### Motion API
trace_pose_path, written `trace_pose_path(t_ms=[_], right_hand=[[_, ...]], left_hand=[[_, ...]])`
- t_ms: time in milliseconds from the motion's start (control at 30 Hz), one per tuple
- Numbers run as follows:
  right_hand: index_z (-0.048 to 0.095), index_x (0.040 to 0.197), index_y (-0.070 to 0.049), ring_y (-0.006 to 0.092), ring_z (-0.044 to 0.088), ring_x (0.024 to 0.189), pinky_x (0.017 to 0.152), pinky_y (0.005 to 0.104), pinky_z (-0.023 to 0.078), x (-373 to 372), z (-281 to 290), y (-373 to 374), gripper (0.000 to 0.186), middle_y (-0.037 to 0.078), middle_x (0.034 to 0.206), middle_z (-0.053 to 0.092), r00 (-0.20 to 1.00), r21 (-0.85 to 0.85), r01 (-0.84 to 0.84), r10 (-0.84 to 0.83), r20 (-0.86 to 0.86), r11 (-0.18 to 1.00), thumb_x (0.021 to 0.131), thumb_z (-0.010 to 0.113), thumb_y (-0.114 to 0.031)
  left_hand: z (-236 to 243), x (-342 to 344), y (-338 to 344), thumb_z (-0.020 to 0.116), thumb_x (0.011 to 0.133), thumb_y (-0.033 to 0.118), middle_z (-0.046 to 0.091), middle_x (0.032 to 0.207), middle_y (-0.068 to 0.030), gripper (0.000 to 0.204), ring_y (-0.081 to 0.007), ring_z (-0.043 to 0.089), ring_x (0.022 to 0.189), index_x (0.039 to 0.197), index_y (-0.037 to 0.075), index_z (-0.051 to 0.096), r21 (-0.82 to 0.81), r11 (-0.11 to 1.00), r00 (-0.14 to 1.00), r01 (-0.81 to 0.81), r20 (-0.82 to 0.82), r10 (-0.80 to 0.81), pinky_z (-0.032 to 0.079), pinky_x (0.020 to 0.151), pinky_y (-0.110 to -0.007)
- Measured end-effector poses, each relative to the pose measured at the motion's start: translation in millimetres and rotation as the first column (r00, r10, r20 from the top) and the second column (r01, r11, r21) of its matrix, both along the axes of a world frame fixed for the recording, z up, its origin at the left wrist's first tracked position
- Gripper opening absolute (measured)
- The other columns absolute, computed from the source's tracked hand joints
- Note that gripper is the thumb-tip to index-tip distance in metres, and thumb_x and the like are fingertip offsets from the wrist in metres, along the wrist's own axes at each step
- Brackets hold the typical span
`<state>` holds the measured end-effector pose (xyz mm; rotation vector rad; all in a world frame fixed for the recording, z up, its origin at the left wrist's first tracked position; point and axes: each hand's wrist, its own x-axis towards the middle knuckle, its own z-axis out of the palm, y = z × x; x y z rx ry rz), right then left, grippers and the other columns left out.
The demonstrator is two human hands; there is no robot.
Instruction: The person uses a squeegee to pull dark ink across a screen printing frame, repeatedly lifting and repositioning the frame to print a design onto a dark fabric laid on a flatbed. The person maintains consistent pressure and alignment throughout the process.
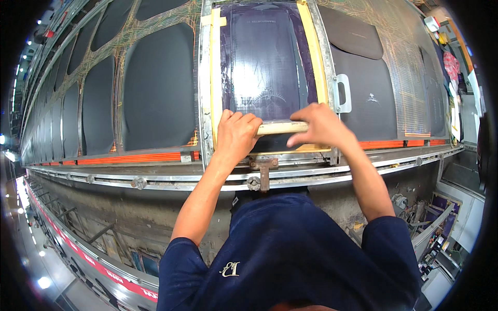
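Note:
My left hand (pixel 238 133) is wrapped round the left end of a squeegee (pixel 280 127) with a pale wooden handle. At its right end, my right hand (pixel 324 126) has thumb and fingers spread apart, not closed on the handle. The squeegee lies crosswise near the close end of a screen-printing frame (pixel 206 93). Dark, shiny ink or wet mesh (pixel 259 57) fills the frame, with yellow tape (pixel 311 41) along its sides. The squeegee's blade is mostly hidden.
Dark cut fabric panels (pixel 158 85) lie on the long table left and right of the frame. A metal rail (pixel 129 179) with bolts runs along the near table edge. A white handle (pixel 343 93) sticks out from the frame's right side. Clothes (pixel 451 67) hang at far right.

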<state>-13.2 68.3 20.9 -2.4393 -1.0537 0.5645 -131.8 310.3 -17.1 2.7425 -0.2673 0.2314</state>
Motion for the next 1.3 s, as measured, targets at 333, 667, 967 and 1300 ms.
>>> trace_pose_path(t_ms=[333,667,967,1300], right_hand=[[0.069,0.103,-0.007,0.0385,0.07,0.095,0.084,0.044,0.052,105.3,-90.0,-58.4,0.035,0.021,0.098,0.073,0.512,0.211,0.833,-0.857,0.053,0.511,0.098,0.064,-0.041],[0.071,0.096,-0.002,0.0105,0.057,0.081,0.074,0.0278,0.047,80.2,-21.3,3.4,0.024,0.003,0.086,0.068,0.648,0.502,0.7,-0.747,-0.148,0.508,0.097,0.071,-0.026],[0.07,0.097,-0.005,0.0345,0.073,0.076,0.073,0.0413,0.055,-16.8,-88.4,259.8,0.019,0.019,0.085,0.073,0.641,0.629,0.663,-0.742,-0.195,0.407,0.089,0.072,-0.022],[0.07,0.1,-0.003,0.0419,0.072,0.082,0.077,0.0473,0.055,-28.2,-76.5,276.8,0.024,0.027,0.085,0.072,0.538,0.42,0.814,-0.793,-0.285,0.401,0.091,0.07,-0.025]], left_hand=[[-6.8,-8.8,4.3,0.079,0.06,0.008,0.067,0.088,-0.0001,0.027,-0.0214,0.063,0.087,0.084,0.013,0.069,0.028,0.999,1.0,0.017,-0.01,-0.017,0.043,0.083,-0.038],[28.8,-50.2,73.1,0.079,0.058,0.006,0.072,0.098,-0.0006,0.038,-0.022,0.066,0.089,0.096,0.012,0.073,-0.117,0.987,0.994,-0.109,-0.002,0.11,0.045,0.086,-0.039],[22.1,-127.5,293.3,0.084,0.069,0.014,0.074,0.09,-0.0024,0.023,-0.0254,0.068,0.085,0.09,0.012,0.075,-0.003,0.99,0.99,-0.142,-0.014,0.142,0.044,0.082,-0.041],[19.9,-136.3,325.7,0.078,0.068,0.008,0.074,0.092,-0.0034,0.025,-0.027,0.064,0.079,0.092,0.01,0.073,-0.048,0.998,0.999,0.041,0.007,-0.04,0.041,0.077,-0.039]])
